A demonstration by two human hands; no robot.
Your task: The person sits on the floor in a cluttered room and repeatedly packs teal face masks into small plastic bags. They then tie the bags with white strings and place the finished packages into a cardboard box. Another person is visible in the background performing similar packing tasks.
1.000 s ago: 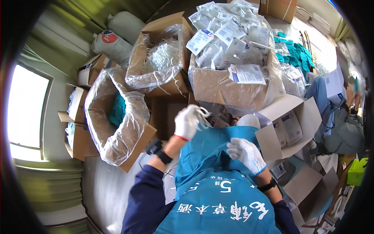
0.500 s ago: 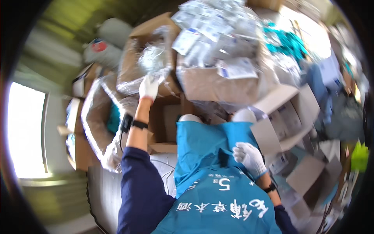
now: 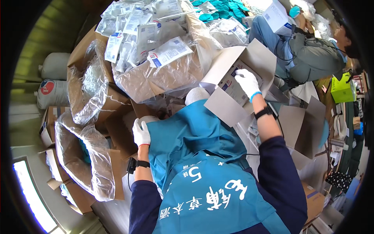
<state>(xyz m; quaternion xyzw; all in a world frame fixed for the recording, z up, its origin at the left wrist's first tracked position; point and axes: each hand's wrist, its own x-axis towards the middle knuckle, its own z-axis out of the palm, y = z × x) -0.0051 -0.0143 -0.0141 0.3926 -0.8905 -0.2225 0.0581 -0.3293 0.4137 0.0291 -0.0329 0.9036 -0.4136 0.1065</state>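
Observation:
My right hand (image 3: 247, 83), in a white glove, reaches into an open white carton (image 3: 224, 102) at my right knee. Its fingers are stretched over flat printed packets (image 3: 230, 84) inside; whether they press on them I cannot make out. My left hand (image 3: 141, 133), gloved too, is beside my left knee at the edge of the teal apron (image 3: 198, 128), fingers apart and nothing in them. Ahead stands a big plastic-lined cardboard box (image 3: 156, 80), heaped with sealed white and clear packets (image 3: 134, 31). One packet (image 3: 170, 51) lies flat on its near rim.
Left of the heap is a lined box (image 3: 91, 84) with clear and white stringy material. Nearer, another plastic-lined box (image 3: 87, 163) holds something teal. A co-worker (image 3: 311, 54) sits at the far right near a teal pile (image 3: 222, 9). An opened carton (image 3: 298, 126) stands right of my forearm.
My view has swung to the right. My left hand has come back from the box of stringy material to my knee. My right hand has moved from my lap into the white carton.

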